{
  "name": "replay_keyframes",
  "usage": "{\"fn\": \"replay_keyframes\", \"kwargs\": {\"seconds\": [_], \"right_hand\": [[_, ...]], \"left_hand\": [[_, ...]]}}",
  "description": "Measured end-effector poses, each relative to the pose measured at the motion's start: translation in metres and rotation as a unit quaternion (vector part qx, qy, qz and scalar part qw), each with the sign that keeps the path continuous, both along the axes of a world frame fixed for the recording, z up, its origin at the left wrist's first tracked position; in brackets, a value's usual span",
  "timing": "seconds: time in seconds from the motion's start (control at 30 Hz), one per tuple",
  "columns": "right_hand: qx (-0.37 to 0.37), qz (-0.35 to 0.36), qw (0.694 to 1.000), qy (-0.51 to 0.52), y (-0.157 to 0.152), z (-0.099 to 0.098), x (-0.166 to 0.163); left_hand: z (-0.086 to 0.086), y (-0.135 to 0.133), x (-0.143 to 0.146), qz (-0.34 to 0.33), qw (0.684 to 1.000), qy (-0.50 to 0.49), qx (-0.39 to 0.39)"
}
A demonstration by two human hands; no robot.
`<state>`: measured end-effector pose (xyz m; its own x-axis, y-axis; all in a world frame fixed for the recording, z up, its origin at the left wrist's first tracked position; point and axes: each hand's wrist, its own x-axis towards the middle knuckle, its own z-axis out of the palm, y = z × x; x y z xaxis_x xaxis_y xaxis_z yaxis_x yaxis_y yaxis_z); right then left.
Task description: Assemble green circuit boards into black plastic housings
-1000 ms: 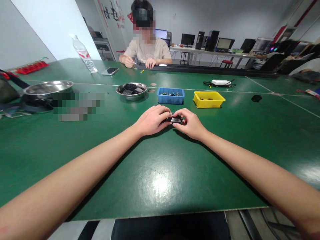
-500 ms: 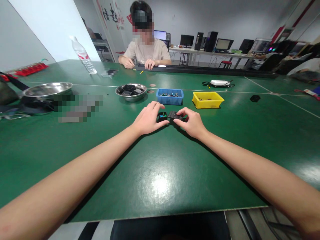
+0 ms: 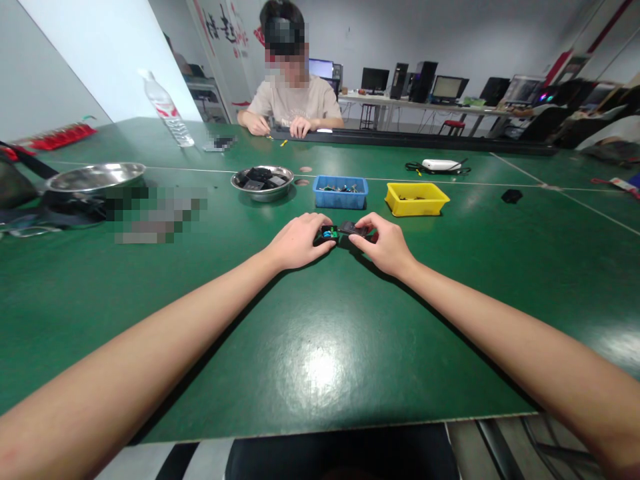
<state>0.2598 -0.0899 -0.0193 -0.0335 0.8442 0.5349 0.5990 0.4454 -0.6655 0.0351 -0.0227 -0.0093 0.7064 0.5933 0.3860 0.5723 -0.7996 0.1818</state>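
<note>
Between the thumb and fingers of my left hand (image 3: 303, 241) is a small black case (image 3: 329, 234), its open side showing green and blue parts within. Just to its right, my right hand (image 3: 383, 241) pinches a black cover (image 3: 353, 229), tilted a little above the green table (image 3: 320, 313). The two black pieces are close together; whether their edges touch I cannot tell. Part of each piece is covered by my fingers.
Beyond my hands stand a blue bin (image 3: 340, 199) of small metal parts, a yellow bin (image 3: 417, 208) and a steel bowl (image 3: 263, 195) of black pieces. A bottle (image 3: 169, 112) stands far left. Across the table sits a person (image 3: 295, 100); a white device with cable (image 3: 443, 165) lies right.
My left fingers have closed in on the open case, which sits slightly further right. The black cover in my right hand has tilted a little.
</note>
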Motion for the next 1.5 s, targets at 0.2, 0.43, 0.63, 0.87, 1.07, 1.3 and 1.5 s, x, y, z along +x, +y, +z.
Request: {"fn": "replay_keyframes", "kwargs": {"seconds": [0.2, 0.43, 0.63, 0.87, 1.07, 1.3, 1.5], "right_hand": [[0.035, 0.041, 0.998, -0.037, -0.0033, 0.0016, -0.0007], [0.034, 0.049, 0.998, -0.022, -0.004, 0.0017, -0.0016], [0.003, 0.034, 0.998, 0.047, -0.0005, -0.0004, -0.0012], [-0.019, 0.055, 0.997, 0.044, 0.0001, -0.0008, 0.0], [-0.015, 0.099, 0.995, 0.007, 0.0, -0.0011, 0.0006], [0.005, 0.117, 0.993, -0.02, 0.0012, -0.0022, 0.0009], [-0.001, 0.121, 0.992, -0.046, 0.0033, -0.0031, 0.0008]], "left_hand": [[0.0009, -0.0052, 0.0053, -0.065, 0.994, -0.043, -0.078], [-0.0009, -0.0041, 0.0067, -0.052, 0.993, -0.048, -0.096], [-0.001, -0.0012, 0.0052, -0.047, 0.997, 0.005, -0.053], [0.0015, -0.0016, 0.005, -0.05, 0.996, 0.009, -0.072], [-0.0006, 0.0002, 0.0053, -0.047, 0.994, -0.002, -0.097], [-0.0005, -0.0013, 0.0072, -0.042, 0.989, -0.03, -0.137], [0.0022, -0.0028, 0.0079, -0.034, 0.984, -0.033, -0.17]]}}
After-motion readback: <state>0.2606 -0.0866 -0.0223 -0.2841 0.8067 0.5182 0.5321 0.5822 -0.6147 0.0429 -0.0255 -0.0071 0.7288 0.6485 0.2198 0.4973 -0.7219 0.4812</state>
